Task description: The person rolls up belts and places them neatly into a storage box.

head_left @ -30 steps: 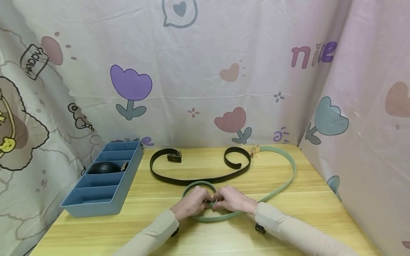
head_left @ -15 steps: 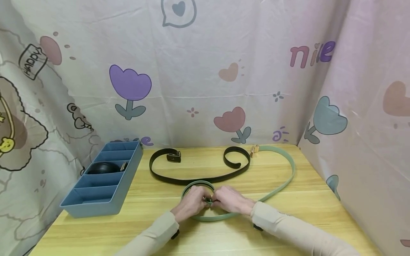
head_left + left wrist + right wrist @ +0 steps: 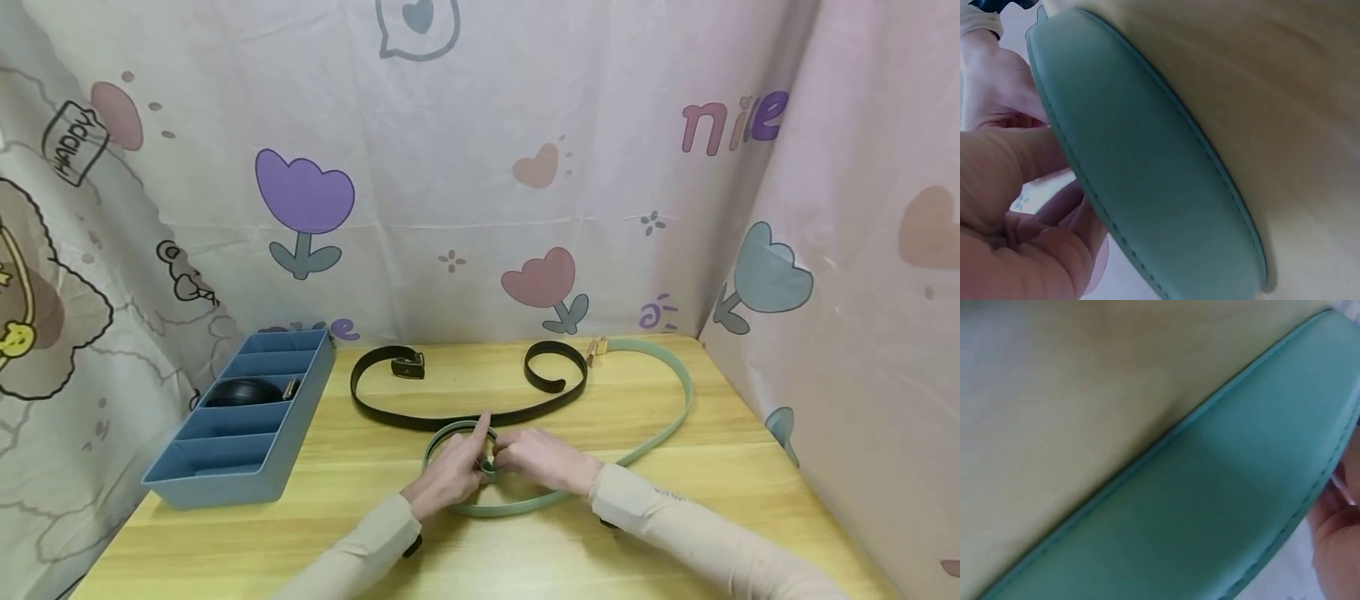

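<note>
A light green belt [image 3: 517, 507] stands on its edge on the table, its near end wound into a loose coil. Inside the coil, my left hand [image 3: 448, 473] holds the small inner turn, its index finger stretched forward. My right hand [image 3: 546, 460] pinches the same inner turn from the right, fingers curled. The wrist views show the outer turn of the green belt [image 3: 1135, 144] broadside, stitched along its edge, partly hiding the fingers behind it. From the coil the belt sweeps right and back to its gold buckle [image 3: 597, 350].
An uncoiled black belt [image 3: 450, 423] lies just behind the coil, with a dark buckle [image 3: 408, 367] at its left end. At the left stands a blue divided tray [image 3: 225, 492], a rolled black belt [image 3: 243, 393] in one compartment. A patterned curtain [image 3: 442, 275] closes off the back.
My left index finger has straightened and lifted forward off the inner turn. The coil has tightened slightly; my right hand stays close at its middle.
</note>
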The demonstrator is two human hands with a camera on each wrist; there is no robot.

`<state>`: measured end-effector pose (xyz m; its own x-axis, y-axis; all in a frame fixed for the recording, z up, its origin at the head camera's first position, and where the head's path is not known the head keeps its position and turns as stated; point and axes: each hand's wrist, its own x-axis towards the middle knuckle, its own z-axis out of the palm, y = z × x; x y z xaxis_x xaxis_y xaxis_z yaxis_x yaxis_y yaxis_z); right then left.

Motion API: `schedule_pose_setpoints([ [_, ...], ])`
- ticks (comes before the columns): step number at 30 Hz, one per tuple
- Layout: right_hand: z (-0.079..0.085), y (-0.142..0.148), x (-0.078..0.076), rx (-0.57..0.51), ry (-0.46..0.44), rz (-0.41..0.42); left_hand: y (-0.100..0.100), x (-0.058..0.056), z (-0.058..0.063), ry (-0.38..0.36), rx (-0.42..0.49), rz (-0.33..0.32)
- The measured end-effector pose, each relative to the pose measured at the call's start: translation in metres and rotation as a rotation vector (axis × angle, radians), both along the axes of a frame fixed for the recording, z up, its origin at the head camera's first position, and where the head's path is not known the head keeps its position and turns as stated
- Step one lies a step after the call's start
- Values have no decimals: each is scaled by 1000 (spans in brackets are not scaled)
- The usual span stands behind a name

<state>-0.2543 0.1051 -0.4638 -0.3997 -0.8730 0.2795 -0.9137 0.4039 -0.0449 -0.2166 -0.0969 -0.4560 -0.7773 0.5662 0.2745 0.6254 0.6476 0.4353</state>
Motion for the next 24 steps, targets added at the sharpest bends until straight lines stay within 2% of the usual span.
schedule_pose_setpoints([
  [5, 1, 0, 0, -64, -49, 55, 1, -6, 2, -77, -26, 4],
  [10, -1, -3, 1, -42, -15, 110, 4, -8, 3, -122, -48, 14],
  [15, 1, -7, 4, 24, 43, 66, 10, -9, 6, -91, -113, 87],
  [18, 2, -9, 5, 53, 75, 27, 11, -9, 5, -69, -110, 119],
  [24, 0, -5, 1, 4, 27, 34, 10, -9, 2, -93, -65, 110],
])
